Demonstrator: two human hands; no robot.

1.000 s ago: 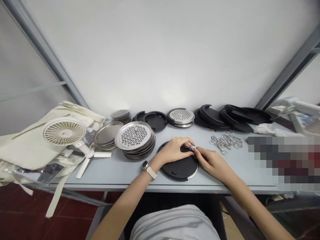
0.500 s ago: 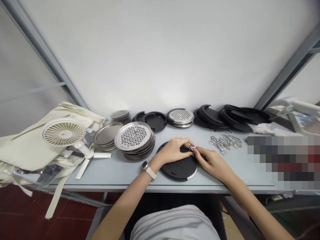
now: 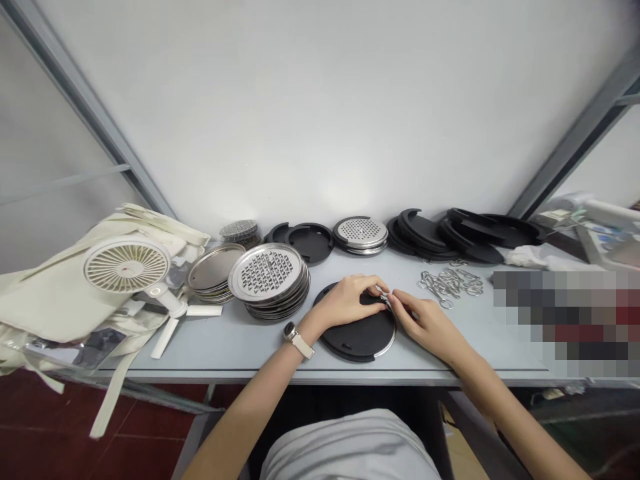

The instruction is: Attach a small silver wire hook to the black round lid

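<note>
In front of me a round black holder (image 3: 357,337) lies flat on the table, with a shiny metal rim showing at its lower right edge. My left hand (image 3: 350,300) rests over its upper part, thumb and fingers pinched on a small metal clip (image 3: 384,300). From the right, my right hand (image 3: 420,320) pinches the same clip with thumb and forefinger, just above the holder's edge. Fingertips hide most of the clip. Several loose metal clips with rings (image 3: 453,283) lie in a pile beyond my right hand.
To the left are a stack of round metal grater plates (image 3: 270,273), plain metal discs (image 3: 215,270), a white fan (image 3: 129,267) and a cream bag (image 3: 60,287). Along the wall stand black holders (image 3: 310,243), a grater set in a holder (image 3: 361,233) and more holders (image 3: 425,233).
My right fingers have shifted slightly at the clip. My left hand and the black holder stay in place.
</note>
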